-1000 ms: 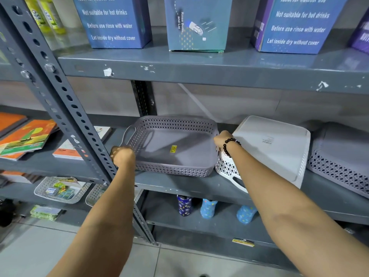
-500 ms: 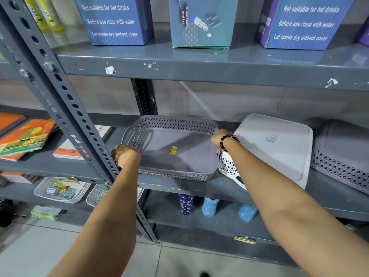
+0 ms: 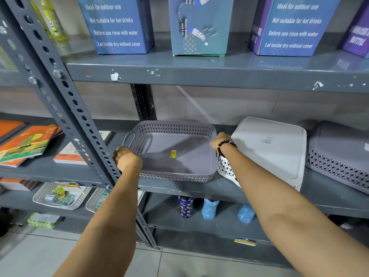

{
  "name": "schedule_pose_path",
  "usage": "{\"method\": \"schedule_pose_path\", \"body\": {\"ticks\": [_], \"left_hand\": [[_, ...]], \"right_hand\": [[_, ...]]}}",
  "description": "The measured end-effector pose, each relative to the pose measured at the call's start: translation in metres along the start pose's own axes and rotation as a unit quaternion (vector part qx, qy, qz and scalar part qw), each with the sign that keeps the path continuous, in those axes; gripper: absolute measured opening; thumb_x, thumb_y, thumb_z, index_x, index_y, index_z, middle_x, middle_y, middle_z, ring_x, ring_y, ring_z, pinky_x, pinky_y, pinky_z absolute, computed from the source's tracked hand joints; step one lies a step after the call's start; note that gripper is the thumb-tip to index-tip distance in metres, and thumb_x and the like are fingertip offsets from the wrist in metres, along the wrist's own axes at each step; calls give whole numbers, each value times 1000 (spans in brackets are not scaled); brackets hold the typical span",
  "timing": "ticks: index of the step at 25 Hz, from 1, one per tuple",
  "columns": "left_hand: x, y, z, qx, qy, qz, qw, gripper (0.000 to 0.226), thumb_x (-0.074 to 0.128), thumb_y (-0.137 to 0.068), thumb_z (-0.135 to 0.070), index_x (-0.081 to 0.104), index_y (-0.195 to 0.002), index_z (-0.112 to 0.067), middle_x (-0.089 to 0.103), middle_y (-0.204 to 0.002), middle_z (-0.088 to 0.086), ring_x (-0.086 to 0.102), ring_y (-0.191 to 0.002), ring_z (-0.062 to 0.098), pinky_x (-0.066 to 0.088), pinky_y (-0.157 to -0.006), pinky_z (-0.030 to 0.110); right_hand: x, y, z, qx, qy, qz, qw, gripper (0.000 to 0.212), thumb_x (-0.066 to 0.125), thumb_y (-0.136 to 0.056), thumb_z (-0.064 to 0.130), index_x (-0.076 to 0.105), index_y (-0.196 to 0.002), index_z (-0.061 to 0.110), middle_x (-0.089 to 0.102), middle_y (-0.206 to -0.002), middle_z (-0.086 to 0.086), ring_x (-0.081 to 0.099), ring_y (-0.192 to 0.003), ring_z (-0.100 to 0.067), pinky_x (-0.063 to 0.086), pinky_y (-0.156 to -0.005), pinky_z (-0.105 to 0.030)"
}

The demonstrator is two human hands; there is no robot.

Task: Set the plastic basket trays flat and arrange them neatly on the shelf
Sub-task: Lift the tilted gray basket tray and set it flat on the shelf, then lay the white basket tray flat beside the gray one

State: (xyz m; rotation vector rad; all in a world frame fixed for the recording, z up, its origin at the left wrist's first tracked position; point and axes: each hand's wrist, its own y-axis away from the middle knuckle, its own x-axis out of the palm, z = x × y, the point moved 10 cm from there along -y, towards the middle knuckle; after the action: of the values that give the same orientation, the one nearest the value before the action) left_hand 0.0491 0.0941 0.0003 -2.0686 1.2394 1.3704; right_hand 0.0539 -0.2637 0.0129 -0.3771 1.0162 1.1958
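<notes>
Grey steel shelf (image 3: pixel 199 189), perforated uprights, tiled floor below; boxed bottles on the tier above, books on the bay to the left. One grey basket tray (image 3: pixel 173 152) lay flat, opening upward, left hand (image 3: pixel 127 158) closed on its left rim, right hand (image 3: pixel 220 140) closed on its right rim. White tray (image 3: pixel 269 148) and second grey tray (image 3: pixel 339 154) rested tilted, bottoms showing; both judged still to be set flat.

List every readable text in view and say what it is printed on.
"Ideal for outdoor use / Not suitable for hot drinks / Before use rinse with water / Let inside dry without cover": left blue box, right blue box.
"Rinse Bottle and Lid": teal box.
Yellow sticker in grey basket tray: unreadable.
</notes>
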Motion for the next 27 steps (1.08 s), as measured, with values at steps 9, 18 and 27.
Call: {"method": "schedule_pose_path", "body": {"ticks": [9, 18, 27], "left_hand": [[21, 55, -95, 198, 20, -24, 980, 49, 53, -86, 1, 38, -132, 10, 42, -136, 30, 42, -126, 42, 40, -106, 45], [113, 180, -240, 315, 116, 82, 938, 40, 47, -93, -8, 41, -128, 9, 41, -138, 27, 42, -126, 42, 37, -106, 47], [190, 187, -288, 177, -12, 118, 977, 59, 32, -98, -40, 35, -141, 1, 35, -147, 24, 35, -135, 41, 29, -113, 48]], "right_hand": [[-42, 20, -16, -45, -36, -99, 993, 24, 49, -87, 8, 59, -105, -3, 61, -113, -22, 58, -108, -38, 48, -85, -35], [-129, 7, -124, -34, -10, -168, 985, 34, 45, -90, 9, 53, -121, -2, 63, -118, -22, 57, -111, -35, 49, -87, -35], [-181, -68, -234, 76, 27, -118, 990, 52, 39, -95, 26, 34, -136, -5, 40, -139, -23, 46, -125, -37, 42, -101, -42]]}}
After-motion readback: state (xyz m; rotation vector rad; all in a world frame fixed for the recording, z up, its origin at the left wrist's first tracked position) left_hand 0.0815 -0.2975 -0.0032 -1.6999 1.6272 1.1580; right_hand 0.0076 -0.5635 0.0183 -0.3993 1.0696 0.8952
